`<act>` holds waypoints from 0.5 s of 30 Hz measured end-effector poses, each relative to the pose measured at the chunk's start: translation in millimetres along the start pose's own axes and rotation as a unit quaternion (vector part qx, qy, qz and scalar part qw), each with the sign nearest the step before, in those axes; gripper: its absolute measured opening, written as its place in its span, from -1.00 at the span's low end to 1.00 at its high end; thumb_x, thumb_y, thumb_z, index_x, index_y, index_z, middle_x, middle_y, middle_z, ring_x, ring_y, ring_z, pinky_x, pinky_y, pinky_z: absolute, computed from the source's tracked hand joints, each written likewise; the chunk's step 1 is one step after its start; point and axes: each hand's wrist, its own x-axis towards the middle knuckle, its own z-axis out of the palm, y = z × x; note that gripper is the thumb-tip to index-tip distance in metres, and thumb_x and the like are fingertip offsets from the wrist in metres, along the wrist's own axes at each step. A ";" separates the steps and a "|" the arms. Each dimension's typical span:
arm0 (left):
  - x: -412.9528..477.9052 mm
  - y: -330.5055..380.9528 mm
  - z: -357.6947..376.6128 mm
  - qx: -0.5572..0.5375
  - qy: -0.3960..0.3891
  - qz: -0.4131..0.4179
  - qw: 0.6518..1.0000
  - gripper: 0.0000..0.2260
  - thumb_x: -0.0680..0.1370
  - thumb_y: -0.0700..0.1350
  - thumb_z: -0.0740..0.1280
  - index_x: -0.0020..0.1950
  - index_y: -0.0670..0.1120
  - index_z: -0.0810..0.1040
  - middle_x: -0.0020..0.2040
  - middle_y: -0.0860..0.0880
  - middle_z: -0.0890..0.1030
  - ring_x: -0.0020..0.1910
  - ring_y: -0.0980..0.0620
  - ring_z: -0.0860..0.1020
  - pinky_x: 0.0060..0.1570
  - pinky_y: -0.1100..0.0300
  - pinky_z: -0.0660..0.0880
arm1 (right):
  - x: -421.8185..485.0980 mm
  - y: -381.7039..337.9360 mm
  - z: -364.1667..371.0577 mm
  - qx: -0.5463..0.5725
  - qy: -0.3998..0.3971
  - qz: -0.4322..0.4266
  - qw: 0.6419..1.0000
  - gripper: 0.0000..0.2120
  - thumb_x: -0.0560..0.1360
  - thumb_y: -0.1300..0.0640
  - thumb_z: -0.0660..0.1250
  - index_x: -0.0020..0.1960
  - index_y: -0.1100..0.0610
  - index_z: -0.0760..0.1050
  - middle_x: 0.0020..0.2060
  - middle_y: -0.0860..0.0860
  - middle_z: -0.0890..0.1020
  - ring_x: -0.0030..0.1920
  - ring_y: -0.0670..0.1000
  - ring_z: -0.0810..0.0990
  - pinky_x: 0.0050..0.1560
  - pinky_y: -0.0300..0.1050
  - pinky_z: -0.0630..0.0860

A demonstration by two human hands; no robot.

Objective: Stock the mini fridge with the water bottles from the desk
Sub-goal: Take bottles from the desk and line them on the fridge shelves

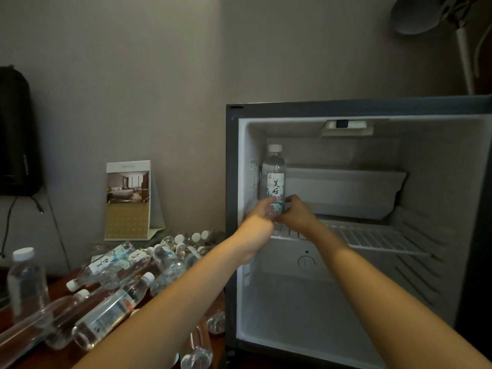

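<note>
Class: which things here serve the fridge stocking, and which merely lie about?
Job: open grey mini fridge; clear white-capped bottle gripped by left hand and right hand; clear bottles heaped on brown desk.
Idle: folded photo card; black bag.

Our one head view, facing forward, close in, mini fridge (pixel 231 182) at 3 o'clock, desk (pixel 57 284) at 8 o'clock.

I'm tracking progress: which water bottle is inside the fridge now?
The upright bottle at the left of the wire shelf, gripped low by the left hand and right hand. The other bottles are out on the desk.
</note>
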 end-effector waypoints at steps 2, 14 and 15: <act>-16.7 -1.1 -7.0 0.007 -0.032 0.023 0.999 -0.41 0.47 -0.52 0.00 0.44 -0.11 0.23 0.42 -0.15 0.32 0.42 -0.06 0.27 0.24 0.21 0.25 | -0.2 -1.0 0.7 0.033 -0.011 0.011 0.999 -0.38 0.36 0.20 0.49 0.29 0.29 0.26 0.17 0.22 0.55 0.14 0.18 0.54 0.14 0.04 0.49; -103.7 -55.5 -116.8 0.013 0.045 -0.058 0.997 -0.73 0.51 -0.44 0.14 -0.11 -0.16 0.56 -0.19 -0.05 0.64 -0.28 0.11 0.61 -0.20 0.27 0.55 | -124.6 -37.6 71.4 0.212 0.222 -0.135 0.942 -0.87 0.51 0.35 0.21 -0.10 0.15 0.37 -0.32 -0.08 0.45 -0.31 -0.17 0.44 -0.33 -0.49 0.37; -109.3 -66.5 -127.9 0.013 0.071 -0.076 0.995 -0.73 0.52 -0.43 0.14 -0.13 -0.15 0.56 -0.21 -0.03 0.64 -0.30 0.09 0.59 -0.25 0.27 0.53 | -135.5 -37.4 83.9 0.209 0.207 -0.146 0.945 -0.86 0.50 0.36 0.22 -0.12 0.14 0.37 -0.34 -0.09 0.45 -0.32 -0.16 0.44 -0.34 -0.45 0.37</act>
